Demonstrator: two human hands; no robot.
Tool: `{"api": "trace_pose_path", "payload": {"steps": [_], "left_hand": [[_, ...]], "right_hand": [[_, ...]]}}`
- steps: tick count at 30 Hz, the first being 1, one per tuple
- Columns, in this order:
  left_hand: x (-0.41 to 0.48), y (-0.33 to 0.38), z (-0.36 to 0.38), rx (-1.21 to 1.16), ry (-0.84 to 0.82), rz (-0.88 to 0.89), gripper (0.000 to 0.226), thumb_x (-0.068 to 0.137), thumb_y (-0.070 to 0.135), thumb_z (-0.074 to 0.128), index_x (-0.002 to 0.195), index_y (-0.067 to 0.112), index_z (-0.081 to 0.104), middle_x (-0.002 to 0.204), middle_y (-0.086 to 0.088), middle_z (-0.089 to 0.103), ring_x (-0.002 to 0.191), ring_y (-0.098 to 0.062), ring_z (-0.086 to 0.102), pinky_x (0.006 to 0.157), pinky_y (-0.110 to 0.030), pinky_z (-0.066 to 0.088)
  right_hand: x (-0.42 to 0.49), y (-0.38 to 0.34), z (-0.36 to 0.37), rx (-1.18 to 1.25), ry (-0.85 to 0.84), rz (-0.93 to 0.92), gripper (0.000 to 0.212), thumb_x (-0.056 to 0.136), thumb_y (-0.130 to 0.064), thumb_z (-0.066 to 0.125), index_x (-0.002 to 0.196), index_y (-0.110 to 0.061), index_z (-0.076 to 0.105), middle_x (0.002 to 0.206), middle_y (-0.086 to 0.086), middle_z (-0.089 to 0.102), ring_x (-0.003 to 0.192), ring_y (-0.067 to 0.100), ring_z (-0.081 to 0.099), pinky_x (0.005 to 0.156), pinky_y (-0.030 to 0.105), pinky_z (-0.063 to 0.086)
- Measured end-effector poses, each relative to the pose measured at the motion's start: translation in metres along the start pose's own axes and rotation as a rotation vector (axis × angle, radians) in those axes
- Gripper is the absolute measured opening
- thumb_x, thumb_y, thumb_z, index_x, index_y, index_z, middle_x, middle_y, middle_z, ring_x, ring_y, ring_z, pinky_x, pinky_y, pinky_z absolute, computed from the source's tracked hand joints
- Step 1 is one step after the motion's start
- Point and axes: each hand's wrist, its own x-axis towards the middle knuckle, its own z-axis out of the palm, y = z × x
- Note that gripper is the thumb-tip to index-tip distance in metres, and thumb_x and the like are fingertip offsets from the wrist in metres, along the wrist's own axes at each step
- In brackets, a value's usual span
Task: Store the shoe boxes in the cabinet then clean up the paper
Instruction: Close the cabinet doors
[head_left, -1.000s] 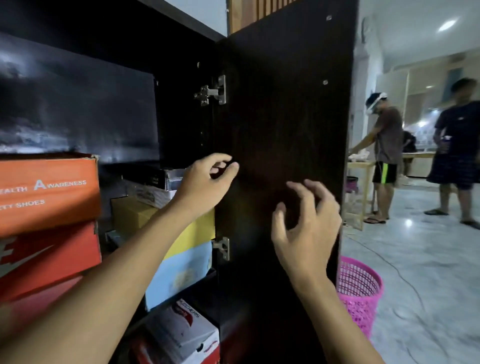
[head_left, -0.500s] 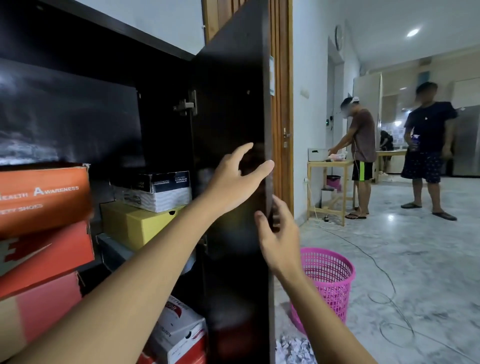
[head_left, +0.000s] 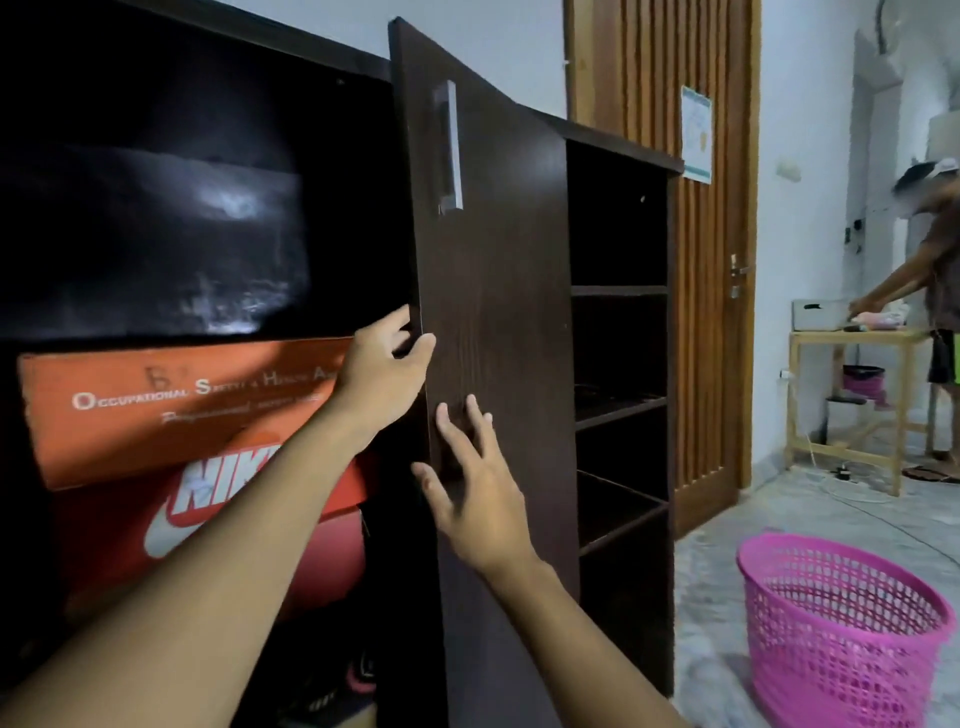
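Marble floor (head_left: 727, 597), pink basket (head_left: 841, 634) beside cabinet (head_left: 618, 364).

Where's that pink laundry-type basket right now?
The pink plastic mesh basket stands on the marbled floor at the lower right of the head view, right of the dark wooden cabinet's open shelves.

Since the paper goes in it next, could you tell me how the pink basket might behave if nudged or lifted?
The pink basket looks like thin plastic mesh, so it is probably light and easy to lift one-handed. Standing on smooth polished floor, it would likely slide rather than resist a nudge. Its walls may flex if squeezed.
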Motion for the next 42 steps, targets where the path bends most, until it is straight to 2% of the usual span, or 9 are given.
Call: {"api": "trace_pose_path", "payload": {"steps": [5,15,21,24,26,29,33,37,42], "left_hand": [[0.020,-0.017,-0.003,0.043,0.100,-0.064,0.049,0.099,0.014,0.054,0.147,0.011,0.042,0.129,-0.007,0.062,0.099,-0.022,0.067,0.085,-0.040,0.054],[0.049,-0.052,-0.007,0.185,0.175,-0.156,0.053,0.098,0.004,0.049,0.149,0.011,0.037,0.137,-0.018,0.057,0.124,-0.033,0.056,0.107,-0.039,0.044],[0.044,-0.057,-0.018,0.265,0.080,-0.143,0.056,0.100,0.008,0.048,0.152,0.014,0.030,0.146,-0.017,0.048,0.084,-0.016,0.064,0.068,-0.012,0.049],[0.028,-0.053,-0.020,0.277,0.002,-0.164,0.057,0.098,0.019,0.053,0.151,0.014,0.033,0.151,-0.011,0.044,0.131,-0.027,0.050,0.111,-0.029,0.039],[0.010,-0.050,-0.026,0.272,-0.036,-0.188,0.054,0.097,0.024,0.057,0.148,0.016,0.041,0.137,-0.005,0.056,0.129,-0.023,0.051,0.111,-0.035,0.037],[-0.028,-0.041,-0.042,0.258,-0.044,-0.183,0.040,0.096,0.027,0.059,0.136,0.022,0.056,0.114,0.007,0.060,0.105,-0.012,0.060,0.098,-0.030,0.048],[-0.077,-0.022,-0.062,0.299,0.125,-0.089,0.024,0.094,0.018,0.062,0.116,0.014,0.069,0.104,0.001,0.070,0.090,-0.015,0.067,0.074,-0.021,0.049],[-0.135,0.025,-0.083,0.440,0.325,0.205,0.015,0.092,0.018,0.064,0.105,0.016,0.072,0.085,-0.001,0.072,0.077,-0.006,0.067,0.071,-0.016,0.052],[-0.202,0.100,-0.132,1.130,0.570,0.638,0.030,0.094,0.024,0.055,0.119,0.012,0.066,0.111,-0.007,0.066,0.108,-0.019,0.061,0.100,-0.032,0.046]], "right_hand": [[0.020,-0.005,0.029,-0.061,-0.047,0.054,0.063,0.098,-0.047,0.050,0.153,-0.044,0.019,0.166,-0.013,-0.007,0.153,0.017,-0.010,0.104,0.057,0.044],[0.050,0.000,0.063,-0.151,-0.174,0.112,0.073,0.097,-0.036,0.054,0.154,-0.041,0.009,0.163,-0.011,-0.021,0.151,0.021,-0.020,0.108,0.057,0.039],[0.054,0.007,0.072,-0.145,-0.204,0.097,0.075,0.097,-0.036,0.055,0.154,-0.043,0.007,0.161,-0.014,-0.027,0.150,0.019,-0.023,0.110,0.058,0.038],[0.054,0.013,0.064,-0.097,-0.248,0.052,0.080,0.095,-0.033,0.061,0.154,-0.044,0.008,0.160,-0.015,-0.028,0.149,0.017,-0.024,0.108,0.056,0.041],[0.054,0.019,0.054,-0.061,-0.312,0.035,0.082,0.093,-0.034,0.064,0.155,-0.042,0.012,0.160,-0.017,-0.028,0.149,0.014,-0.022,0.110,0.052,0.040],[0.047,0.029,0.038,0.034,-0.423,0.084,0.069,0.093,-0.041,0.063,0.153,-0.036,0.029,0.164,-0.015,-0.011,0.151,0.011,0.003,0.117,0.039,0.030],[0.014,0.024,0.036,0.266,-0.388,0.077,0.029,0.089,-0.037,0.065,0.117,-0.033,0.068,0.124,-0.011,0.068,0.117,0.005,0.061,0.107,0.030,0.045],[-0.034,-0.025,0.046,0.530,-0.457,-0.054,0.014,0.091,-0.020,0.067,0.089,-0.032,0.073,0.089,-0.014,0.075,0.090,-0.001,0.068,0.092,0.024,0.052],[-0.081,-0.114,0.054,0.770,-0.509,-0.236,0.021,0.095,-0.011,0.063,0.094,-0.030,0.069,0.087,-0.019,0.069,0.084,-0.008,0.065,0.080,0.012,0.049]]}}
